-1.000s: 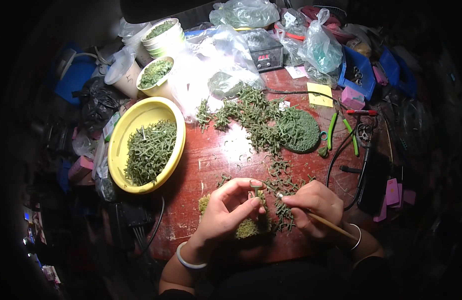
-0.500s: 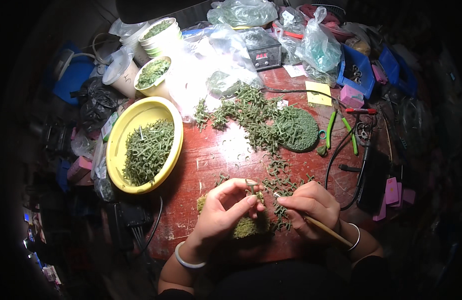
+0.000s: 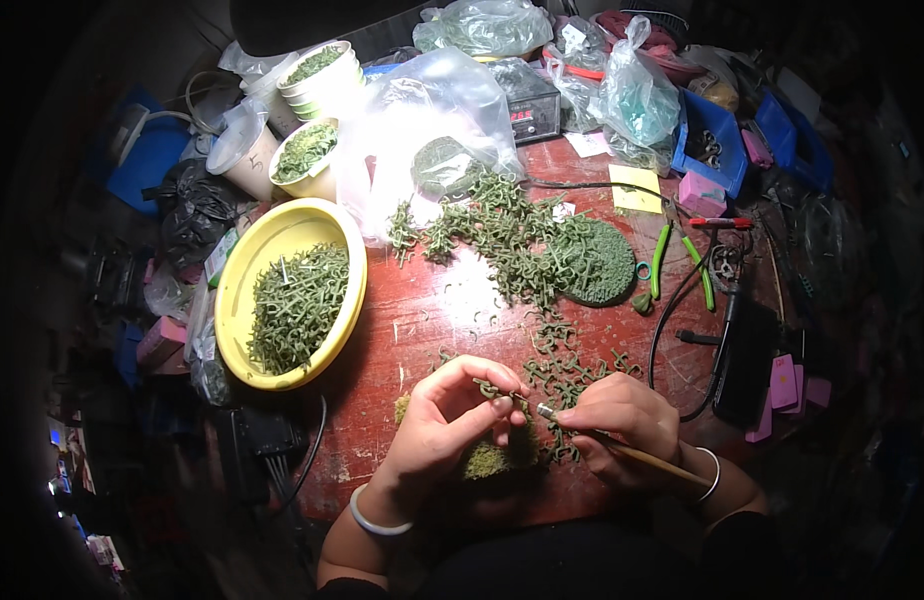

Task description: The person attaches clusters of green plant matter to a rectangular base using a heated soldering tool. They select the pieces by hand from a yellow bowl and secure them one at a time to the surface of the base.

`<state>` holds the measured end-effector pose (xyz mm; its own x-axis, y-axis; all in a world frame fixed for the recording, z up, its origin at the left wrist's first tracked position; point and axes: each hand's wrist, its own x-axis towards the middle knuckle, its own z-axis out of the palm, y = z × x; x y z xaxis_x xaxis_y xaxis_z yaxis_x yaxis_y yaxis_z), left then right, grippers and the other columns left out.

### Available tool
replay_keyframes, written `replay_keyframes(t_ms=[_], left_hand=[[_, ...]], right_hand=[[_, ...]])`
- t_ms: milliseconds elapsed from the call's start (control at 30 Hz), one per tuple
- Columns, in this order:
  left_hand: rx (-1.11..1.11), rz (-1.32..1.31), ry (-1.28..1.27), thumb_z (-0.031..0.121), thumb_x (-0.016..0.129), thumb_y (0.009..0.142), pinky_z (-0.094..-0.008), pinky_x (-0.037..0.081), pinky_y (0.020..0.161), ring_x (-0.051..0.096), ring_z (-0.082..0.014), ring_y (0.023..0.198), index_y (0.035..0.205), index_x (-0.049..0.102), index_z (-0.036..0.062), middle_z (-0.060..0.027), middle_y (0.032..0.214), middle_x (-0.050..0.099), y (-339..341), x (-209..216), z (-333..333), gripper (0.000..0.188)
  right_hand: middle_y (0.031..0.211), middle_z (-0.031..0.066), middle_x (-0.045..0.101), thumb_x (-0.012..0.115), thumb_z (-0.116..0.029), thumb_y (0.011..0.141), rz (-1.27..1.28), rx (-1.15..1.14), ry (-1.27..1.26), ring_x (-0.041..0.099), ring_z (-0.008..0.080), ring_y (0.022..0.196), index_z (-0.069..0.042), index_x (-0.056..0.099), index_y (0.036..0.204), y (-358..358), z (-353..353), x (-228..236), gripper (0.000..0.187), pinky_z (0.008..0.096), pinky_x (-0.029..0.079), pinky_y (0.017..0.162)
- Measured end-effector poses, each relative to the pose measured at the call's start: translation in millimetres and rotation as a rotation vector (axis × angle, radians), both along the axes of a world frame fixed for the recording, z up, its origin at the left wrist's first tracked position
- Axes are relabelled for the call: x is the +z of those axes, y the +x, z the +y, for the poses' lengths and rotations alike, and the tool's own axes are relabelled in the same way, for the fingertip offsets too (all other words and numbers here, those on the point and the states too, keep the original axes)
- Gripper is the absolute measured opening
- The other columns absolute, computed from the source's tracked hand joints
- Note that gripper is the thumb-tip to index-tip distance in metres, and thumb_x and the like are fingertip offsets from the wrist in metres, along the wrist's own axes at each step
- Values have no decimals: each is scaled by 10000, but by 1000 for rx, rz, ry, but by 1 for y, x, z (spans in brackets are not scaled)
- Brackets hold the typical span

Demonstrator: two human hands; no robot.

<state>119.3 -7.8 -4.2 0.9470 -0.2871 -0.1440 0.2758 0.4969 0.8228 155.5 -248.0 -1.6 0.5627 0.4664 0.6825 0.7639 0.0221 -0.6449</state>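
My left hand (image 3: 444,418) pinches a small dark green curved piece (image 3: 495,388) between thumb and fingertips, just above the table. Close on its right, my right hand (image 3: 627,418) is closed around a wooden-handled tool (image 3: 654,464). The tool's pale metal tip points toward the piece, with a small gap between them. Beneath my left hand lies a rough yellow-green block (image 3: 487,459), partly hidden by the fingers. Loose green pieces (image 3: 562,375) like the held one are scattered beyond and under my right hand.
A yellow basin (image 3: 234,318) full of green pieces stands at left. A heap of them (image 3: 507,235) spills over a round green pad (image 3: 612,262). Green-handled pliers (image 3: 660,262) and black cables lie at right. Tubs, plastic bags (image 3: 632,100), a display box (image 3: 533,115) and blue bins (image 3: 710,145) line the back.
The green piece in my left hand has tilted from upright to lying more sideways. My right hand has shifted slightly left and down, bringing the tool's tip lower.
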Motion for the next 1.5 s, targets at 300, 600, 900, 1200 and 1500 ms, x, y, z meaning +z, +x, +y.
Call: replay_keyframes(t_ms=[300,600,900,1200,1500], left_hand=[[-21,-18,25,-49,623,1004,-263,559,759,680,-154,970,1158,620,-1,-133,1165,684,0,1,0,162],[-36,-48,132,-20,623,1031,-276,591,783,702,-150,990,1289,576,-5,-102,1131,709,-5,-4,-6,263],[-68,-29,236,5,636,1030,-273,613,726,719,-143,917,1342,568,8,-102,1073,728,-5,1,-6,319],[-81,5,203,9,636,1033,-273,615,734,719,-146,919,1358,565,6,-103,1083,727,-5,-1,-4,333],[-35,-30,145,-42,606,1032,-297,621,790,736,-195,972,1358,521,-29,-151,1109,717,-4,-6,-7,337]], right_hand=[[881,123,682,753,-14,903,7,5,-25,685,252,757,30,703,1155,-3,1,0,260,351,562,679],[903,111,683,703,-27,926,84,-79,-13,647,231,775,9,694,1110,-6,-5,0,187,336,523,699],[859,118,672,728,50,853,68,-127,-24,656,247,744,40,713,1097,-3,-2,0,244,348,534,649],[867,124,682,724,53,850,68,-193,-31,652,248,723,35,713,1076,-1,-2,-1,227,341,534,643],[828,110,657,724,51,824,35,-162,-29,651,234,703,17,716,1066,-5,-6,4,245,333,532,624]])
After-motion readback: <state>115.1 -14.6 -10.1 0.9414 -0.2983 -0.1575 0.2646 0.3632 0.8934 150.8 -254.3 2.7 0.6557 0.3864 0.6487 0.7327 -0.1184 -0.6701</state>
